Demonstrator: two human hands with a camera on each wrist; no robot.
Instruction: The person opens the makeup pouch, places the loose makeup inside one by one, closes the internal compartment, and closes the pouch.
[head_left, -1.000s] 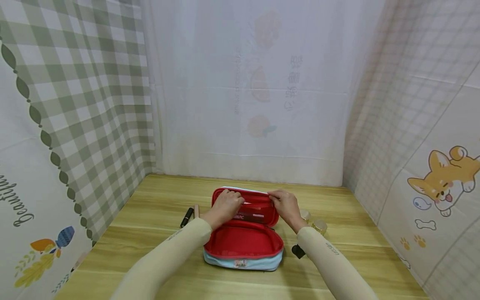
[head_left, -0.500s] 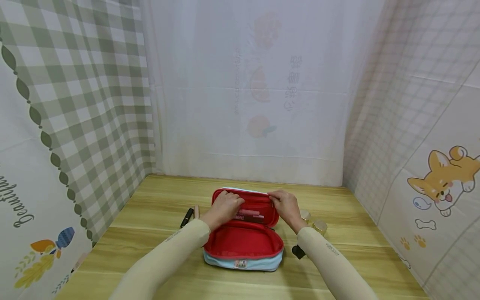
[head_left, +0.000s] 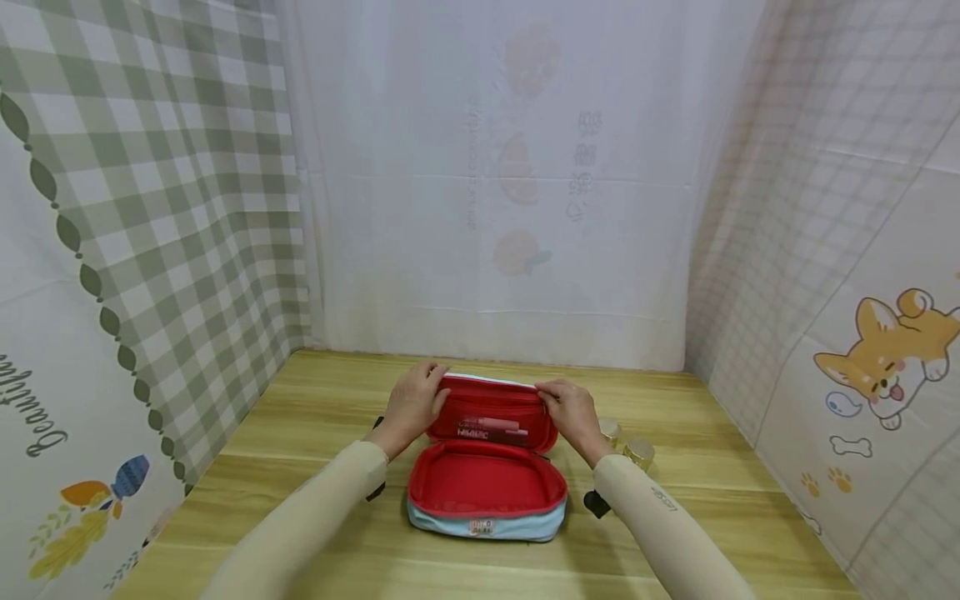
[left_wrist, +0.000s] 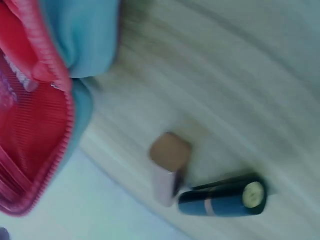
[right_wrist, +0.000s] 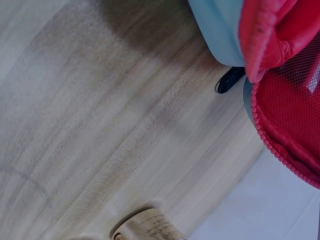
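Note:
A light blue makeup bag (head_left: 517, 527) with red lining stands on the table, its lid (head_left: 495, 388) raised. Behind the mesh pocket in that lid lie pink tubes (head_left: 491, 427). At the lid's upper left corner, my left hand (head_left: 411, 408) grips the edge, thumb on the lining side. My right hand (head_left: 573, 415) pinches the upper right corner of the lid. The bottom compartment shows bare red lining. Both wrist views show the bag's zipper edges, and neither shows how the fingers lie.
Left of the bag lie a black tube (left_wrist: 225, 199) and a small brown-ended stick (left_wrist: 170, 152), mostly hidden behind my left arm in the head view. Two gold jars (head_left: 610, 430) stand to the right, one labelled jar (right_wrist: 150, 226) showing in the right wrist view. Curtains enclose the table.
My left hand has left the mesh pocket and moved left to the lid's upper left corner. A whitish strip at the pocket has gone from sight. The right hand stays put.

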